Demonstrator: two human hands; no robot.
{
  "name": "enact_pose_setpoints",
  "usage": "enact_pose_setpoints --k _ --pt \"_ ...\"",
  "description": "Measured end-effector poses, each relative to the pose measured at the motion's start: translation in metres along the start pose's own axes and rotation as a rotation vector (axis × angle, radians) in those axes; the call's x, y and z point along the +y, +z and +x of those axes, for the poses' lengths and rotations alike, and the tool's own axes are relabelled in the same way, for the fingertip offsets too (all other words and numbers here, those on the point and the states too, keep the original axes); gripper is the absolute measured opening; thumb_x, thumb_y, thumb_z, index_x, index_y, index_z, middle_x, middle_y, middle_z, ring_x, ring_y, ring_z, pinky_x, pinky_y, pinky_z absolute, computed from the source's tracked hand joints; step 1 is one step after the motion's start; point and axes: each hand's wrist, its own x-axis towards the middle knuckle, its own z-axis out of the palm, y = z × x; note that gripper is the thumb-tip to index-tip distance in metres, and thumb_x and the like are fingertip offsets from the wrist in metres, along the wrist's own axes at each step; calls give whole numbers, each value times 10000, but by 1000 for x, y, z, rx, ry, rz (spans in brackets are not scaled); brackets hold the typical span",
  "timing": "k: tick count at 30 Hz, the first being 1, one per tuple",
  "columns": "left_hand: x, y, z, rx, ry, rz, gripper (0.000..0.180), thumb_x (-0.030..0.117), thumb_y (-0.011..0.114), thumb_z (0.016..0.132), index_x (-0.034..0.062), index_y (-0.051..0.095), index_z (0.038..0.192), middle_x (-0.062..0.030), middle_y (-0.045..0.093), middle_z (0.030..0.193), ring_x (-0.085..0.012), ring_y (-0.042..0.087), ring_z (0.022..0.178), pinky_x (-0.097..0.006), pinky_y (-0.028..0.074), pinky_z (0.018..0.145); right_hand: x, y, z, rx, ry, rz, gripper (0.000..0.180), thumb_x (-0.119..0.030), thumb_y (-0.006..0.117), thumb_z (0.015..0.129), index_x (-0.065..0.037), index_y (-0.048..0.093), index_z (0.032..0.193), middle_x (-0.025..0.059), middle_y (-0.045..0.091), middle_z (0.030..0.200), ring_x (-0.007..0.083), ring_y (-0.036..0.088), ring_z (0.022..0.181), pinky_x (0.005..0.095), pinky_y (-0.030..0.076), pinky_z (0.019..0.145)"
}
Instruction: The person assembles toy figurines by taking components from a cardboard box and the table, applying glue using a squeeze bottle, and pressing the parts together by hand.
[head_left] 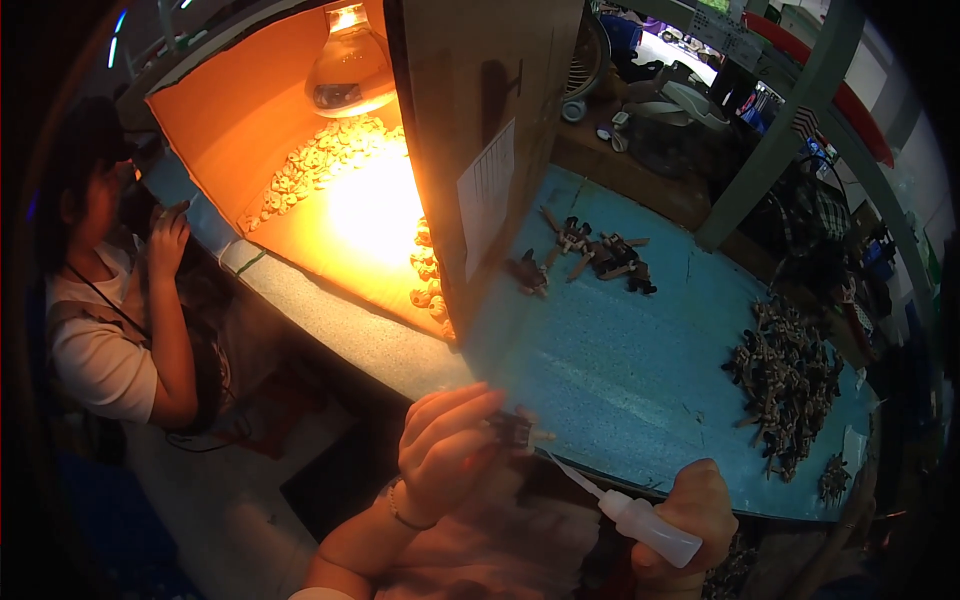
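My left hand (447,455) is closed around a small dark figure part (512,430) with a pale peg sticking out to the right. Held in my right hand (700,515) is a white squeeze bottle (650,528) with a long thin nozzle (575,472). The nozzle points up and left, its tip close to the peg of the part; whether they touch I cannot tell. Both hands are just off the near edge of the blue tabletop (610,360).
A large pile of dark and tan small parts (785,385) lies on the right; several more (595,255) lie farther back. At left, a cardboard box (215,120) with a glowing bulb (350,70) holds small round pieces (310,165). A person (125,300) sits beyond.
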Motion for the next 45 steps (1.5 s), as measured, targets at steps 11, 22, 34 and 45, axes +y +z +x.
enact_pose_setpoints --k 11,22,34,45 --pt "-4 -4 -4 -54 -10 18 371 37 739 673 56 457 913 -158 611 1026 -330 594 956 -379 492 776 -3 -5 -3 -31 -22 35 471 -533 645 747 -79 519 759 -8 459 632 134 385 517 294 287 489" --pt "-7 -5 -7 -36 -84 -64 352 15 738 667 36 461 884 -182 610 1023 -339 595 977 -380 495 800 -12 2 6 -93 19 68 449 -544 646 739 -103 572 699 -43 450 593 117 352 508 290 245 483" --pt "1 -3 -11 -33 -297 -310 321 23 703 735 21 448 930 -221 583 1063 -329 576 1034 -386 484 857 -7 9 -3 100 32 121 433 -524 653 743 -101 569 694 -31 443 612 129 377 542 291 267 499" --pt "5 -5 -12 -22 -358 -389 313 -18 682 732 21 449 937 -226 573 1082 -309 577 1037 -380 479 871 -11 2 5 -197 -48 99 385 -483 596 805 -105 628 736 -51 405 588 103 317 531 281 217 499"
